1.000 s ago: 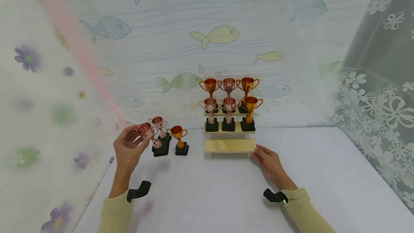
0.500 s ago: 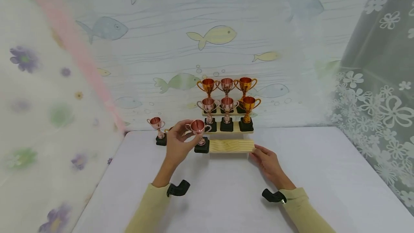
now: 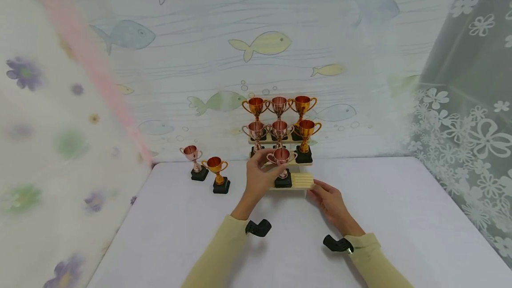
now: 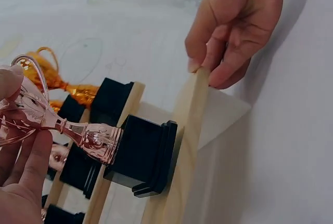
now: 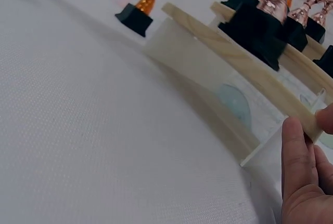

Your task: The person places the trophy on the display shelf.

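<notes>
My left hand point(image 3: 258, 177) holds a small rose-gold trophy cup point(image 3: 283, 179) by its bowl, fingers and thumb round it. Its black base is at the middle of the lowest wooden step point(image 3: 302, 181) of a display stand; whether it touches the board I cannot tell. In the left wrist view the trophy's black base point(image 4: 140, 154) lies close against that board. My right hand point(image 3: 330, 201) pinches the right end of the same step between thumb and fingers. The right wrist view shows the thumb above and fingers point(image 5: 295, 154) below the board.
Gold and rose-gold trophies stand in rows on the middle step point(image 3: 308, 163) and top step point(image 3: 252, 142), some partly hidden by my left hand. On the white table, left of the stand, are a rose-gold trophy point(image 3: 198, 172) and a gold trophy point(image 3: 221, 185). A fish-patterned cloth point(image 3: 180, 79) hangs behind.
My left hand has carried the rose-gold trophy rightward from beside the other loose trophies to the lowest step. My right hand stays at the step's right end.
</notes>
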Demonstrator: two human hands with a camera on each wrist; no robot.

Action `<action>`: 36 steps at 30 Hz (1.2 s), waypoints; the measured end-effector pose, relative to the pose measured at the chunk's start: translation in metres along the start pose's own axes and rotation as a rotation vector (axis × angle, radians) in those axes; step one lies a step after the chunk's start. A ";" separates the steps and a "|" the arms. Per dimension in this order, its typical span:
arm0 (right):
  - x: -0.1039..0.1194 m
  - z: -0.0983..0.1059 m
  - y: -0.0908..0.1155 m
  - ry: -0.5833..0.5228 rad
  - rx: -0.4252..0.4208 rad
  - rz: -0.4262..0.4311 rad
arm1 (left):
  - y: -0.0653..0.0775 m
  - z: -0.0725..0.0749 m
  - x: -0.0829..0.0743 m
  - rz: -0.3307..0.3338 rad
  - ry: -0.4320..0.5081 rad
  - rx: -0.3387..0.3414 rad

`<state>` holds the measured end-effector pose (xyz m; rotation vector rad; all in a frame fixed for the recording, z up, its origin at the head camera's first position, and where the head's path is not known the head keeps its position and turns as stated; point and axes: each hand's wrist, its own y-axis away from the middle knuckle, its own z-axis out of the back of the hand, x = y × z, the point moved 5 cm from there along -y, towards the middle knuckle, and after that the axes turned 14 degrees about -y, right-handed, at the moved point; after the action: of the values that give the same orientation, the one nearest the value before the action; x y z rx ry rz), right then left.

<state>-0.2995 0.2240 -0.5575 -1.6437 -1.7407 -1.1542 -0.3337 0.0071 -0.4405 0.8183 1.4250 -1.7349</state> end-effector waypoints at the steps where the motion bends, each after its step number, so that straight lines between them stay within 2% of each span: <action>1: 0.000 0.000 0.000 0.002 0.001 0.001 | -0.001 -0.004 0.000 0.010 0.002 0.005; 5: -0.001 -0.001 0.000 0.010 0.004 0.002 | -0.003 -0.018 0.001 0.043 0.019 0.022; 11: -0.002 -0.002 -0.001 -0.003 0.005 -0.005 | -0.005 -0.035 0.001 0.050 0.024 0.028; 18: -0.004 -0.002 0.001 -0.023 0.014 -0.004 | -0.004 -0.047 0.000 0.106 0.034 0.009; 31: -0.001 -0.003 0.004 0.002 0.059 0.045 | -0.006 -0.064 -0.003 0.069 0.058 -0.018; 36: -0.001 0.000 0.002 0.015 0.055 0.043 | -0.004 -0.067 -0.006 0.064 0.053 -0.006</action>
<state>-0.2972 0.2238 -0.5576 -1.6282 -1.7040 -1.0872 -0.3329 0.0740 -0.4455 0.9038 1.4223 -1.6711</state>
